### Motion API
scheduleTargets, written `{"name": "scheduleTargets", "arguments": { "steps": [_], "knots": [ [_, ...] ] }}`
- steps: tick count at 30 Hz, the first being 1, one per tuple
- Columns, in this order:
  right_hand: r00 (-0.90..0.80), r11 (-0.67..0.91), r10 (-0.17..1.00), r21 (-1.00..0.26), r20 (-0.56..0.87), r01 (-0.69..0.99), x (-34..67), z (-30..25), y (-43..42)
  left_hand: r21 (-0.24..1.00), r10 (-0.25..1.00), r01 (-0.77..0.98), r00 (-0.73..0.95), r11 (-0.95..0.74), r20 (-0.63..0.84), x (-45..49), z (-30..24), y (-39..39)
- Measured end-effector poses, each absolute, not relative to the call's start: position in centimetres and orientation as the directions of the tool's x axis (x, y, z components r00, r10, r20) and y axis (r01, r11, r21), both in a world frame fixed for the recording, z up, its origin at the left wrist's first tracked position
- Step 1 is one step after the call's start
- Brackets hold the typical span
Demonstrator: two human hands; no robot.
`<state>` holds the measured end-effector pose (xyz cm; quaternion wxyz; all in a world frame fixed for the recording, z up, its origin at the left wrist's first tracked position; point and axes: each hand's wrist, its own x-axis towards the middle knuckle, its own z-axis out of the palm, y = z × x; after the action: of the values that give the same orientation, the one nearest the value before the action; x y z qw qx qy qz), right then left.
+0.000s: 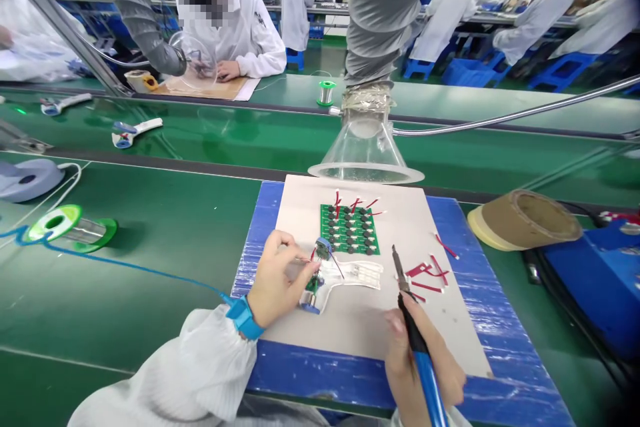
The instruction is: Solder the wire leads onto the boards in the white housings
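My right hand (420,360) is wrapped round the blue and black handle of a soldering iron (424,363), its tip pointing up and away over the pale board. My left hand (280,277) is closed in a pinch on a thin wire (303,259); its exact kind is hard to make out. Just by those fingertips lies an opened white handheld device housing (363,274), with a small round part (323,249) and red and dark leads at its head. Behind it sits a green circuit board panel (350,230) with several black round components and red wires at its far edge.
Several short red wires (425,270) lie right of the iron. A clear fume hood (367,153) hangs beyond the pale board (350,333). A solder spool (75,228) stands left, a brown tape roll (525,220) right. A blue wrist cord (150,268) runs left. A co-worker sits opposite.
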<state>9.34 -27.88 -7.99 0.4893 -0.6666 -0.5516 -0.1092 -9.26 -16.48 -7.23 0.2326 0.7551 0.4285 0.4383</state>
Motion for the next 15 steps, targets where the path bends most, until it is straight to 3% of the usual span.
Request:
{"name": "scheduleTargets", "arguments": {
  "steps": [5,15],
  "knots": [
    [0.363,0.183,0.648,-0.599,0.67,0.78,9.4,-8.0,-28.8,0.736,0.864,0.455,0.222,-0.501,0.452,-9.4,-7.7,-16.3],
    [0.21,0.272,0.667,-0.496,0.715,0.824,9.8,-8.3,-29.1,0.754,0.873,0.442,0.199,-0.485,0.445,-9.3,-7.4,-16.4]
  ]
}}
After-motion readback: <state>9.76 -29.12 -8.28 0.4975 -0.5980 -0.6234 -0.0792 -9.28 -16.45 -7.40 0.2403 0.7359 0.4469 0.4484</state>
